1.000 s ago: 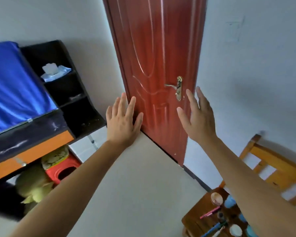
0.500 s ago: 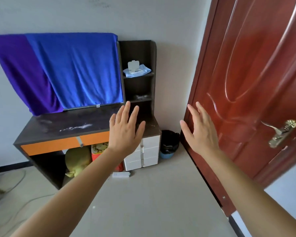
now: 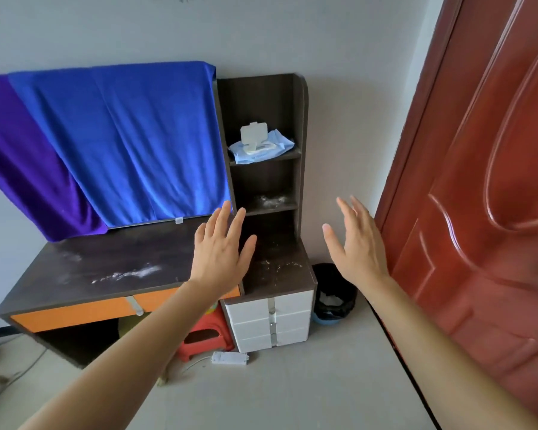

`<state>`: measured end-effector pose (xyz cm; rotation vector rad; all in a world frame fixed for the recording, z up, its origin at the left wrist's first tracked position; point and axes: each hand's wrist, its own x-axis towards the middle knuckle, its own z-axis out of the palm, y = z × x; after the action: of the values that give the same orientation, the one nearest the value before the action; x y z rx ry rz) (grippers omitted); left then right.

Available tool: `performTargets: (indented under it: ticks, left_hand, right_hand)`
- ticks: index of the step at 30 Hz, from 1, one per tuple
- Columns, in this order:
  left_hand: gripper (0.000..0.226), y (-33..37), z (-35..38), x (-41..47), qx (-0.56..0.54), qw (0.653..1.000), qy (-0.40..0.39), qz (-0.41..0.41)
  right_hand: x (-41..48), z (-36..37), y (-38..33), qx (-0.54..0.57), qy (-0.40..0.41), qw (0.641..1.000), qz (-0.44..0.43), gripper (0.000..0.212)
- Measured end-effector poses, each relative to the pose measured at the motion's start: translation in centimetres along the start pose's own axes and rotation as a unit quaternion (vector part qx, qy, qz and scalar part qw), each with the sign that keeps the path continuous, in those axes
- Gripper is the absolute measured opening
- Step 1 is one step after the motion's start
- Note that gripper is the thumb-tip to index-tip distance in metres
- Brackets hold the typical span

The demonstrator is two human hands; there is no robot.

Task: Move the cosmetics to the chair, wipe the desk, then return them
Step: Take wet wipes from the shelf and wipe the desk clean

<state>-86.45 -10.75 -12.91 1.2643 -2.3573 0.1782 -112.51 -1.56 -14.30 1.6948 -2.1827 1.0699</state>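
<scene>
The desk [image 3: 84,268] is seen against the wall, its dark top streaked with white powder, orange front below. Before it the left hand [image 3: 221,256] and the right hand [image 3: 357,246] are held up, fingers spread, nothing gripped.

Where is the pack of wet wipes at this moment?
In the head view, the pack of wet wipes lies on the upper shelf of the dark shelf unit at the right end of the desk, right of the blue cloth.

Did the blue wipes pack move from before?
No. The wipes pack still lies on the same top shelf of the desk; only the view shifted.
</scene>
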Motion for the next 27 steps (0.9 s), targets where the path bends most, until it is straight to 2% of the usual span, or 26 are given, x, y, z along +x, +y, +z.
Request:
performTargets:
  ticks: [7, 18, 23, 27]
  left_hand:
    - [0.063, -2.8, 2.3, 12.2, 0.013, 1.0, 0.006, -0.011]
    - [0.063, -9.7, 11.3, 24.4, -0.031, 0.999, -0.004, 0.017]
    - [0.061, -11.7, 14.4, 30.2, -0.062, 0.996, -0.011, 0.064]
    - [0.06, -12.4, 16.3, 33.4, -0.09, 0.994, -0.003, 0.054]
  right_hand:
    - [13.3, 5.6, 1.9, 0.02, -0.017, 1.0, -0.003, 0.06]
    - [24.7, 15.9, 2.7, -0.008, -0.073, 0.997, -0.017, 0.061]
    - [30.8, 18.2, 1.8, -0.034, -0.056, 0.998, -0.025, 0.056]
    - [34.1, 20.5, 2.1, -0.005, -0.047, 0.999, -0.003, 0.051]
